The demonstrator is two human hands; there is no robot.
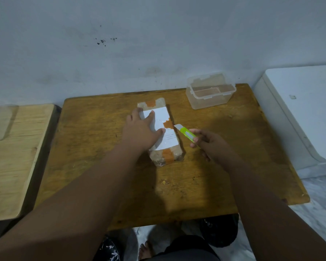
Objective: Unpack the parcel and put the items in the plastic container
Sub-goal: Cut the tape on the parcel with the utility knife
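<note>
Wood table [196, 185], parcel [168, 142] at centre, pinned flat under L hand [141, 129], fingers [149, 116] spread. R hand [213, 146] pinching green cutter [186, 133], blade [177, 126] just beside parcel's R edge. Slit tape [167, 125] shallow, stroke away from L fingers. Container [209, 100] back R, well apart.

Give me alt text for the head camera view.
A left hand rests flat on a taped parcel on a wooden table, while the right hand holds a green utility knife beside it. A clear plastic container stands farther back.
</note>
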